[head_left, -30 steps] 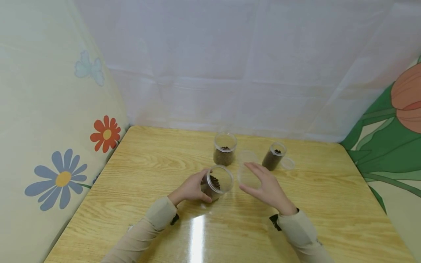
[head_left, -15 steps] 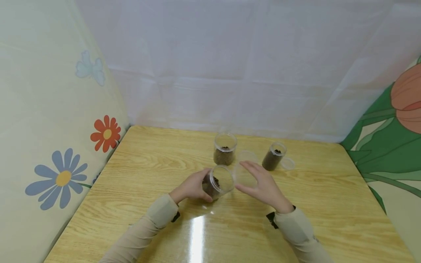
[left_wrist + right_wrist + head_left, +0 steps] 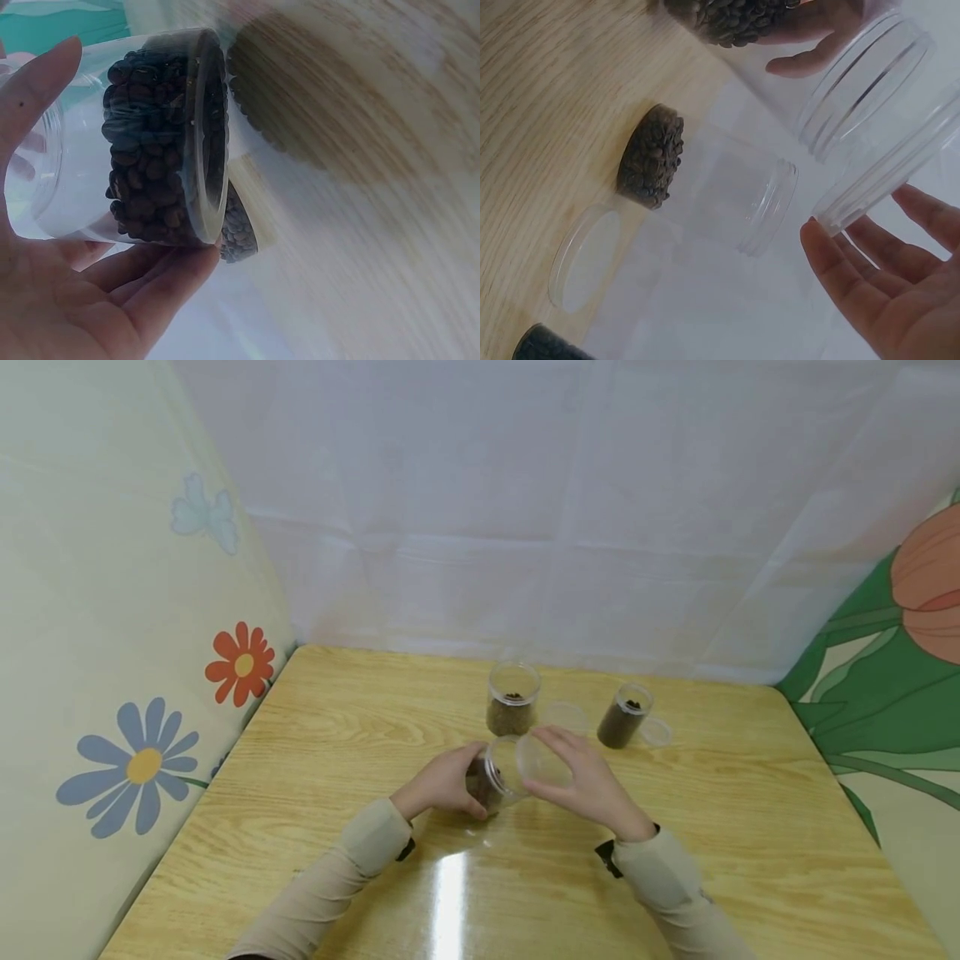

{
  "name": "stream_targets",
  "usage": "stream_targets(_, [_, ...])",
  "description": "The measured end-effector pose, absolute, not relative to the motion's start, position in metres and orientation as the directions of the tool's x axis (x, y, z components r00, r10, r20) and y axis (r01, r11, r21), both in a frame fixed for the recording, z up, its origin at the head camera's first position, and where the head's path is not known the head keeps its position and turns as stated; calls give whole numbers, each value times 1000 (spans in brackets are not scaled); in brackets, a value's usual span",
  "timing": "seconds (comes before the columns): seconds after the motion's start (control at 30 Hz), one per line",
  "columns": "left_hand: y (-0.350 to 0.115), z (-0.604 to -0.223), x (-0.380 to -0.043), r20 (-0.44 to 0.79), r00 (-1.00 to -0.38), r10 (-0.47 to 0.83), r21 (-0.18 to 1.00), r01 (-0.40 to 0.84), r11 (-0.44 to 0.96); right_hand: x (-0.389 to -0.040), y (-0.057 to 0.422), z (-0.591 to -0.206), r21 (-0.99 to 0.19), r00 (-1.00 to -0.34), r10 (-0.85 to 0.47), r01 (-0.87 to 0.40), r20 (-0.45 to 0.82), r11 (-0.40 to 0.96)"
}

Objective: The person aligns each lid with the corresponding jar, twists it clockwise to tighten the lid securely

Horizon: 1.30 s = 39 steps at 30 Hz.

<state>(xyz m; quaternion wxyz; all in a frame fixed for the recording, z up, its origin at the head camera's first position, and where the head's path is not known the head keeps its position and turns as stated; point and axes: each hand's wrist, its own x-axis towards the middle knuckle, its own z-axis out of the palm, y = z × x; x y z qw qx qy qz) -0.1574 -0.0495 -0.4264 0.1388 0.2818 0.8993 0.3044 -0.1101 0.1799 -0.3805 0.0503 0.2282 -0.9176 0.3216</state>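
Wood-grain tabletop point(image 3: 750, 827); above it, a person's left hand point(image 3: 441, 787) grips a tilted bean jar point(image 3: 501, 775), right hand point(image 3: 588, 781) pinching a clear lid point(image 3: 889, 165) beside its mouth.

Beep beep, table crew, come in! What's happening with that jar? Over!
Left grip holds bean jar, tilted. Right grip holds clear lid, not yet on. Nothing visible between jar and lid. Over.

A wood-grain table point(image 3: 330, 727) bears two jars point(image 3: 512, 717), two lids point(image 3: 656, 732).
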Motion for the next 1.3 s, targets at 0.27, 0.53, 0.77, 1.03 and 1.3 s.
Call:
stream_targets(0.27, [-47, -426, -159, -88, -800, 594, 596, 436, 675, -111, 173, -382, -576, -895, -389, -440, 220, 689])
stream_targets(0.53, [-46, -423, -159, -109, -789, 604, 585, 440, 681, -113, 169, -385, -576, -881, -412, -465, 231, 673])
stream_targets(0.77, [-44, -421, -159, -141, -788, 599, 572, 429, 699, -114, 165, -386, -591, -880, -421, -463, 219, 661])
stream_targets(1.03, [-43, -418, -158, -143, -782, 606, 537, 453, 712, -113, 164, -389, -596, -886, -415, -449, 205, 665])
stream_targets(1.3, [-43, -416, -158, -144, -790, 596, 509, 457, 729, -113, 164, -392, -614, -900, -398, -417, 177, 670])
